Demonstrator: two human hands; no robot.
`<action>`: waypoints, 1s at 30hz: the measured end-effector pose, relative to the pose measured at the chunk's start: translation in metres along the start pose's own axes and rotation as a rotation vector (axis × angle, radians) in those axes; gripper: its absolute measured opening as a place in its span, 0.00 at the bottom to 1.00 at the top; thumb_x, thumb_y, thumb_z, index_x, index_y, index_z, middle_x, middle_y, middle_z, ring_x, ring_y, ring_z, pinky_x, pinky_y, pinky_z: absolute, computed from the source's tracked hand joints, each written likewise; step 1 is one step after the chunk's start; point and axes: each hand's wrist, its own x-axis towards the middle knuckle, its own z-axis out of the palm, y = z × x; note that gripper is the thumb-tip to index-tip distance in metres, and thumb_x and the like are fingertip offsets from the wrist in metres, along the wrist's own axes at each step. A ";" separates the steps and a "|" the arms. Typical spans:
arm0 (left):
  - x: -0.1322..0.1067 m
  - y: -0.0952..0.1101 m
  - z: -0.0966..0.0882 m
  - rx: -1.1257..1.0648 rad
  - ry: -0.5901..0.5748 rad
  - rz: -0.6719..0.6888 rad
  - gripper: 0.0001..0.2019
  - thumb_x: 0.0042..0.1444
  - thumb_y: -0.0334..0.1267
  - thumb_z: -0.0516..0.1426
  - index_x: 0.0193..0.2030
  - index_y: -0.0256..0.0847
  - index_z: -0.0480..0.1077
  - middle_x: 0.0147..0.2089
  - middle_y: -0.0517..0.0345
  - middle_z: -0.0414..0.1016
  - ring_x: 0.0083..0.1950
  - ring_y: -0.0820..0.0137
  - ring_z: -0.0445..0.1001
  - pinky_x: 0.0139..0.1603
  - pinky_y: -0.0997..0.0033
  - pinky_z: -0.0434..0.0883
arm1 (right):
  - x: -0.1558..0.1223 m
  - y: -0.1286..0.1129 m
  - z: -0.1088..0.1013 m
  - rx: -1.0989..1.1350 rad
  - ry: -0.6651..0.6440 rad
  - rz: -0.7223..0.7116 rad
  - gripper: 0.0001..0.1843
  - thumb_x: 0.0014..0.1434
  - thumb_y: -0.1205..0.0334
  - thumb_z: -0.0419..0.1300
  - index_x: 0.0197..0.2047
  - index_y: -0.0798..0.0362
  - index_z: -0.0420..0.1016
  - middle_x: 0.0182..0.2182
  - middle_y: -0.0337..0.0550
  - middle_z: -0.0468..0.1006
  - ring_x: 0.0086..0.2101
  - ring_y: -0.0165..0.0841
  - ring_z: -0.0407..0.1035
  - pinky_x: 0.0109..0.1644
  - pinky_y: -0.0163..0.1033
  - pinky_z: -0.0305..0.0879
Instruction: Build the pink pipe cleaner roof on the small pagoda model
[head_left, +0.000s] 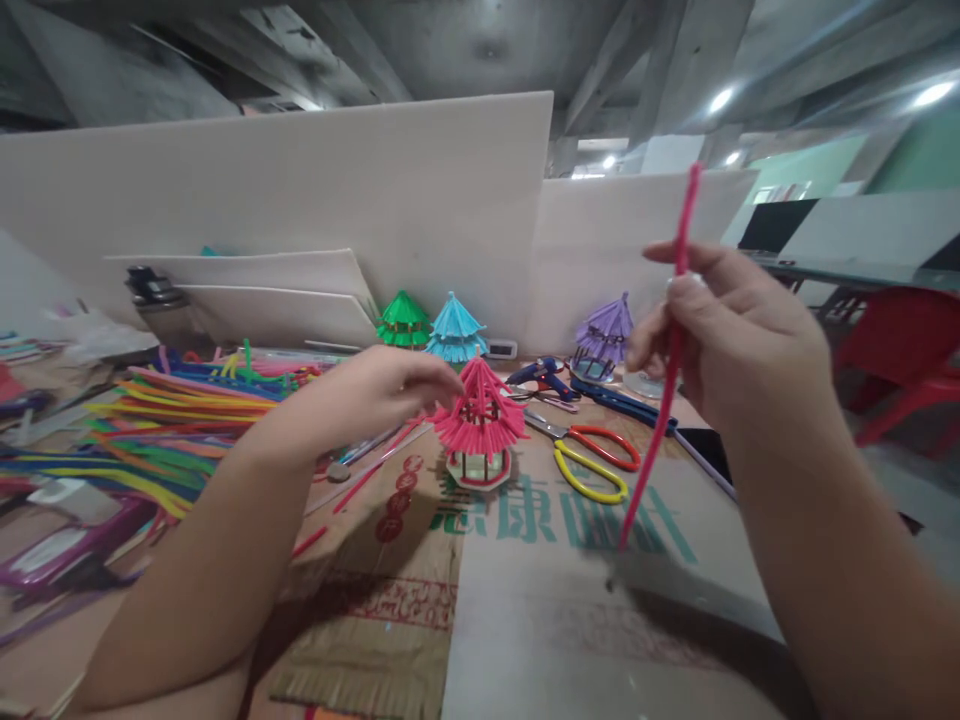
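Observation:
My right hand (742,330) is raised on the right, pinching a long pink pipe cleaner (666,400) that stands nearly upright. In the middle of the work surface sits a small pavilion model (484,425) with a two-tiered pink pipe-cleaner roof, dark posts and a pale base edged in pink. My left hand (382,395) reaches over from the left, its loosely curved fingers at the left side of the pink roof. Whether they touch it I cannot tell. Scissors (592,465) with red and yellow handles lie just right of the model.
Green (403,320), blue (454,328) and purple (604,335) pavilions stand behind, before white boards (300,200). A blue glue gun (541,375) and blue-handled pliers (622,402) lie near them. Colourful pipe cleaners (180,415) heap up at left. Printed cardboard (525,620) covers the front.

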 end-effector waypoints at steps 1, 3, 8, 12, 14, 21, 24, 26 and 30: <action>0.003 -0.008 -0.001 0.031 0.073 -0.045 0.15 0.59 0.37 0.51 0.47 0.43 0.78 0.43 0.58 0.81 0.43 0.67 0.77 0.44 0.71 0.72 | 0.000 0.005 0.002 -0.024 -0.043 0.031 0.17 0.66 0.61 0.57 0.58 0.50 0.69 0.15 0.32 0.72 0.17 0.32 0.68 0.21 0.36 0.61; 0.013 -0.024 0.000 0.081 0.189 -0.121 0.19 0.58 0.34 0.49 0.50 0.41 0.77 0.42 0.56 0.81 0.42 0.66 0.77 0.43 0.69 0.72 | 0.001 0.017 0.006 -0.134 -0.093 0.064 0.22 0.67 0.61 0.55 0.63 0.52 0.66 0.14 0.29 0.69 0.15 0.30 0.65 0.21 0.35 0.60; 0.037 -0.052 0.020 0.001 0.312 -0.134 0.15 0.61 0.38 0.51 0.47 0.36 0.77 0.36 0.55 0.79 0.35 0.68 0.75 0.40 0.70 0.70 | 0.002 0.059 0.014 -0.581 -0.337 0.168 0.27 0.65 0.60 0.56 0.67 0.52 0.65 0.17 0.30 0.70 0.15 0.29 0.62 0.20 0.33 0.56; 0.044 -0.051 0.034 -0.125 0.413 -0.058 0.16 0.63 0.38 0.50 0.50 0.36 0.75 0.38 0.54 0.78 0.38 0.68 0.75 0.43 0.71 0.69 | 0.001 0.094 0.021 -0.925 -0.590 0.258 0.32 0.64 0.61 0.56 0.71 0.51 0.59 0.34 0.46 0.83 0.28 0.36 0.74 0.29 0.36 0.62; 0.044 -0.048 0.038 -0.104 0.452 -0.065 0.16 0.64 0.37 0.49 0.50 0.36 0.75 0.34 0.57 0.74 0.34 0.70 0.72 0.40 0.71 0.68 | -0.002 0.105 0.025 -1.028 -0.669 0.290 0.34 0.65 0.60 0.55 0.73 0.51 0.55 0.45 0.53 0.82 0.38 0.41 0.76 0.35 0.37 0.64; 0.047 -0.055 0.039 -0.252 0.559 -0.099 0.14 0.62 0.37 0.50 0.49 0.39 0.72 0.24 0.64 0.60 0.24 0.73 0.60 0.26 0.73 0.58 | -0.007 0.100 0.032 -1.079 -0.828 0.443 0.35 0.65 0.52 0.55 0.72 0.52 0.56 0.41 0.50 0.84 0.36 0.40 0.77 0.37 0.37 0.65; 0.051 -0.062 0.038 -0.264 0.575 -0.069 0.12 0.60 0.31 0.48 0.44 0.40 0.71 0.24 0.64 0.59 0.24 0.72 0.60 0.27 0.73 0.58 | -0.004 0.096 0.026 -1.098 -0.837 0.445 0.32 0.66 0.49 0.53 0.70 0.48 0.61 0.36 0.46 0.84 0.32 0.40 0.77 0.35 0.37 0.64; 0.052 -0.063 0.038 -0.279 0.565 -0.062 0.12 0.59 0.29 0.47 0.42 0.41 0.70 0.25 0.63 0.59 0.25 0.72 0.59 0.28 0.73 0.59 | 0.000 0.099 0.020 -1.134 -0.819 0.437 0.30 0.66 0.47 0.52 0.68 0.46 0.66 0.40 0.47 0.84 0.35 0.41 0.77 0.37 0.38 0.65; 0.052 -0.061 0.040 -0.325 0.528 -0.039 0.11 0.60 0.33 0.49 0.44 0.41 0.72 0.30 0.61 0.65 0.31 0.70 0.66 0.34 0.71 0.66 | 0.006 0.115 0.002 -1.181 -0.786 0.428 0.26 0.65 0.49 0.55 0.62 0.48 0.73 0.52 0.50 0.81 0.44 0.43 0.77 0.41 0.38 0.66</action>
